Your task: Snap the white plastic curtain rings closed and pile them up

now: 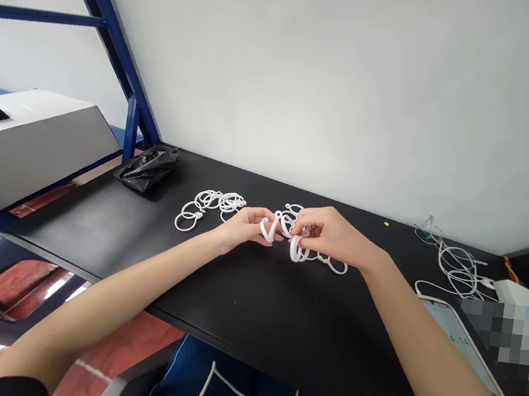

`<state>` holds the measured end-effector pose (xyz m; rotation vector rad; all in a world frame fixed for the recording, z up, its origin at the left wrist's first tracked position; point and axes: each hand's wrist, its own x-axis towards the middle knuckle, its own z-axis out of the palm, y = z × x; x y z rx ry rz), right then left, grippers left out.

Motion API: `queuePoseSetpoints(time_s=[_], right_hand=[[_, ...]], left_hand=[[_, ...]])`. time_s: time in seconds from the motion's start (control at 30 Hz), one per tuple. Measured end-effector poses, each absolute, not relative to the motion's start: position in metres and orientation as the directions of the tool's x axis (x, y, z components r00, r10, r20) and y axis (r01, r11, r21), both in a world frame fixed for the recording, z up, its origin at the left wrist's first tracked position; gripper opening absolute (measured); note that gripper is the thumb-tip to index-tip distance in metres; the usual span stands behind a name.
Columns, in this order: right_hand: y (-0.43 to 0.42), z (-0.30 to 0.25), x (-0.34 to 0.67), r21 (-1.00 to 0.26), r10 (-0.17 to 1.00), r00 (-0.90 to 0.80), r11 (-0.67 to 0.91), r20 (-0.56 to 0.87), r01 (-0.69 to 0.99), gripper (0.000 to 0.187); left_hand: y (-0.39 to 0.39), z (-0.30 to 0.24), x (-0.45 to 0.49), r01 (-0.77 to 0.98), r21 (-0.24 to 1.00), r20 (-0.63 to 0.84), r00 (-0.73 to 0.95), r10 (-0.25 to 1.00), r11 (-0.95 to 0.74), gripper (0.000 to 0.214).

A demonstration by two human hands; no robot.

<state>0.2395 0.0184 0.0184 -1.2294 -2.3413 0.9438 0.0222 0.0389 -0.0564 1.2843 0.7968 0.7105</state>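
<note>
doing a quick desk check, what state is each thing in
left hand, gripping a white ring
right hand, gripping at least another white ring
white rings left of it, overlapping on the table
black plastic bag, crumpled
white cable, loosely tangled
touchscreen device, screen lit, partly behind right forearm
</note>
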Motion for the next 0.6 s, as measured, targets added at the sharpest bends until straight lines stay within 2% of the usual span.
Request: queuePoseSetpoints(time_s=[0.13,0.3,0.47,0.6], right_hand=[[0.019,0.009,0.232,-0.687,0.794,-0.606,0.461,0.037,0.562,0.017],[0.018,0.003,0.227,-0.677,0.766,-0.641,0.490,0.034,0.550,0.021],[0.018,0.003,0.226,-0.675,0.755,-0.655,0.483,-0.001,0.558,0.023],[0.018,0.009,0.232,-0.727,0.809,-0.585,0.373,-0.050,0.577,0.022]], left_hand=[[0.035,-0.054,0.026,-0.047,0.980,-0.138,0.535,0.834,0.192,0.045],[0.033,-0.048,0.026,-0.035,0.989,-0.108,0.491,0.864,0.144,0.057],[0.034,-0.048,0.025,-0.005,0.999,-0.029,0.449,0.893,0.035,0.045],[0.034,-0.053,0.026,0.013,0.994,0.090,0.407,0.909,-0.105,0.036]])
